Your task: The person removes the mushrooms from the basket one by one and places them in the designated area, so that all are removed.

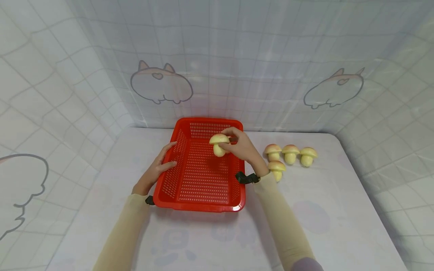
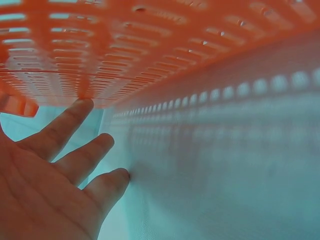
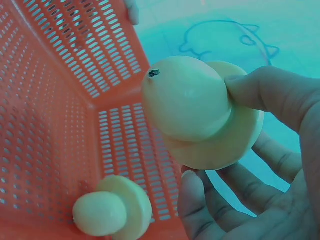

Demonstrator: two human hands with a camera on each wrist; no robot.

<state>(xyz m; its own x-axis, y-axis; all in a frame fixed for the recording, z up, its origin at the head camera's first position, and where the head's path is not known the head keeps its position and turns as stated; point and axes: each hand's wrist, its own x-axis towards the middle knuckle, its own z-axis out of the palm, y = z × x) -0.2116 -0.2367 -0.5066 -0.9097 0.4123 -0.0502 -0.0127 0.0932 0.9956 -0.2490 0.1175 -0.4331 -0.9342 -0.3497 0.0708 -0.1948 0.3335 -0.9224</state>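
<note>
My right hand (image 1: pixel 240 146) pinches a toy mushroom (image 1: pixel 218 140) with a pale yellow stem and pinkish-yellow cap, above the red plastic basket (image 1: pixel 200 207). In the right wrist view the thumb presses one side of this mushroom, with fingers on the other side. Another mushroom (image 3: pixel 112 207) lies inside the basket in that view; the right hand mostly hides it in the head view. My left hand (image 1: pixel 156 169) rests at the basket's left rim, thumb and a finger reaching over it. In the left wrist view its other fingers (image 2: pixel 85 155) are spread, fairly straight, beside the basket's slotted wall.
Several mushrooms (image 1: pixel 290 154) sit in a group on the white table (image 1: pixel 325 192), to the right of the basket. A tiled-pattern curtain (image 1: pixel 244 75) with cartoon animals hangs behind the table and along both sides.
</note>
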